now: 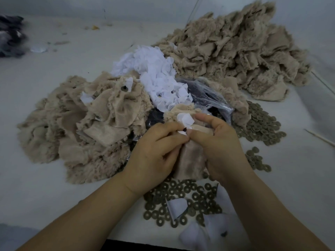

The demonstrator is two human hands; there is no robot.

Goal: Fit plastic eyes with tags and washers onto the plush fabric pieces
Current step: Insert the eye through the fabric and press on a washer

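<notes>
1. At centre frame the fingers (178, 137) of both hands meet, curled and pinching one plush piece (190, 158) between them.
2. The left hand (154, 154) comes in from the lower left; its fingertips press together against the top of the piece, next to a small dark eye (185, 129).
3. The right hand (220, 145) comes in from the lower right, its thumb lying across the fabric and its other fingers curled over the top edge.
4. A white tag (185, 120) sits at the top of the held piece, just above the eye and touching the right hand's fingers; whether the eye's stem already passes through it is hard to tell.
5. The piece hangs down between the palms, its fuzzy side facing the camera.
6. Washers (181, 201), dull olive rings, lie scattered on the counter (54, 196) below the hands, with loose white tags among them.
7. More washers (261, 124) are spread to the right of the hands.
8. Just above the hands lies a clear bag (208, 95) with dark contents, and a heap of tags (154, 75) beside it.
9. A plush pile (81, 124) fills the left of centre.
10. A larger pile (235, 51) sits at the upper right.
</notes>
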